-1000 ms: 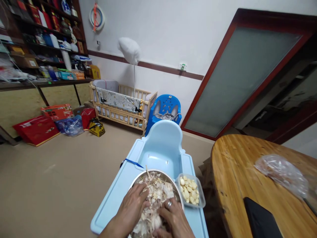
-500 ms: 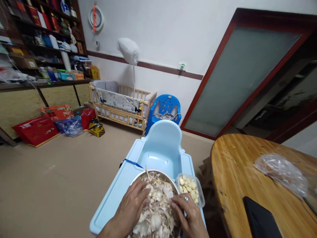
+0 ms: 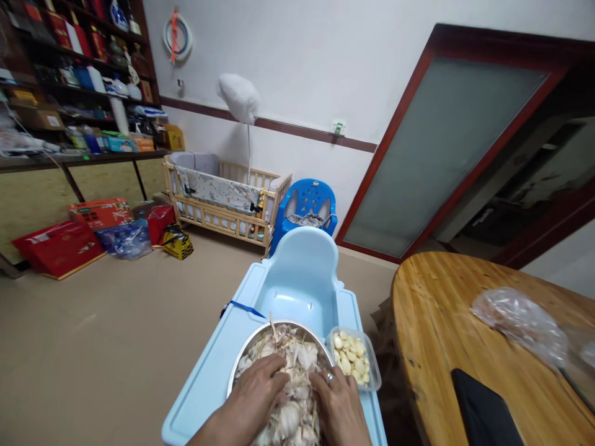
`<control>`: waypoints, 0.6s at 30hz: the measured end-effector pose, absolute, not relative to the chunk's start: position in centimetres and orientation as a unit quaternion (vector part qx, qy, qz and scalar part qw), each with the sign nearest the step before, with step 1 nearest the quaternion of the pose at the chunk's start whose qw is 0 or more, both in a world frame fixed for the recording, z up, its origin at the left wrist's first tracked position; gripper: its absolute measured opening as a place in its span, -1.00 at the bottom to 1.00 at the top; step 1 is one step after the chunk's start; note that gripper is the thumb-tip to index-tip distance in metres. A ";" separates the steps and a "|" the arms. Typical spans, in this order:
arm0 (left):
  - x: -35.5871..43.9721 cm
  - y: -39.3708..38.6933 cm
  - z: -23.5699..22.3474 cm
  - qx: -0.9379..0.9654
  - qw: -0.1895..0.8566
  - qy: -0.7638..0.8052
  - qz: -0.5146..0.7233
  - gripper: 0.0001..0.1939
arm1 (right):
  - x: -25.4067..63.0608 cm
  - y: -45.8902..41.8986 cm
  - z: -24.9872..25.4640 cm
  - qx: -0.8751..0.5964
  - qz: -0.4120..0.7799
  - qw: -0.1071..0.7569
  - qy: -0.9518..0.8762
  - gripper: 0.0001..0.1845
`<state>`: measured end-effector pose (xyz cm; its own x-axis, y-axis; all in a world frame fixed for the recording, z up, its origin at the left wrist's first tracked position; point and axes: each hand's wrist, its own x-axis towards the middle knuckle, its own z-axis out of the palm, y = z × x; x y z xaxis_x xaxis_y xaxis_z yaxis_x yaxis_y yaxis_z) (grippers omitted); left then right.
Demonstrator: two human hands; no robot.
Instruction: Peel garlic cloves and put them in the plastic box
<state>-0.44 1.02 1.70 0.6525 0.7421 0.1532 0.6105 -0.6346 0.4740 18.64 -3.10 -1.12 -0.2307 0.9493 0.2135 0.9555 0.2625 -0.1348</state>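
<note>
Steel bowl [image 3: 242, 362], round, set on the pale blue tray [image 3: 204, 387] of a child's high chair, directly below the camera. Contents: a heap of garlic skins and bulbs [image 3: 295, 371], papery white and tan, filling the bowl past its rim.

Left hand [image 3: 255, 396]: palm down on the near left of the heap, fingers curled into the skins. Whether it has hold of a bulb cannot be told; the fingertips are buried.

Right hand [image 3: 338, 406]: palm down on the near right of the heap, a ring [image 3: 329, 376] on one finger, fingers bent into the skins. Its hold likewise cannot be told.

Relation: the two hands lie side by side, almost meeting over the middle of the heap. A whole garlic bulb [image 3: 288, 418] shows between them, just at the near edge, about equally near to both. The rest of the heap extends away from the hands toward the chair back.

Clear plastic tub [image 3: 374, 371] of peeled cloves [image 3: 349, 360]: touching the bowl's right side, just beyond the right hand, well closer to it than to the left.

Wooden table [image 3: 446, 328]: to the right, bearing a plastic bag [image 3: 515, 322] and a dark flat object [image 3: 483, 412].
</note>
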 end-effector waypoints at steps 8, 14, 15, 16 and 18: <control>-1.2 0.9 0.3 0.890 0.181 0.357 0.220 -0.71 | 19.7 -4.1 0.9 -0.554 -0.012 0.206 -0.807 -0.64; -2.0 0.9 -0.7 0.883 0.169 0.315 0.304 -0.67 | 20.6 -5.0 1.0 -0.515 0.009 0.243 -0.822 -0.79; -2.1 0.9 -0.7 0.880 0.168 0.308 0.319 -0.68 | 20.7 -5.1 0.9 -0.501 0.018 0.241 -0.831 -0.75; -2.2 0.8 -0.6 0.879 0.168 0.301 0.330 -0.69 | 20.7 -5.3 0.8 -0.487 0.026 0.238 -0.840 -0.70; -2.4 0.6 -0.2 0.882 0.164 0.287 0.335 -0.71 | 20.7 -5.7 1.0 -0.469 0.046 0.230 -0.852 -0.65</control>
<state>-2.38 0.59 -0.23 0.6104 0.6167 0.4972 0.3968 -0.7813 0.4818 20.67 -5.69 0.95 -0.4555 0.8193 0.3483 0.7774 0.5567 -0.2928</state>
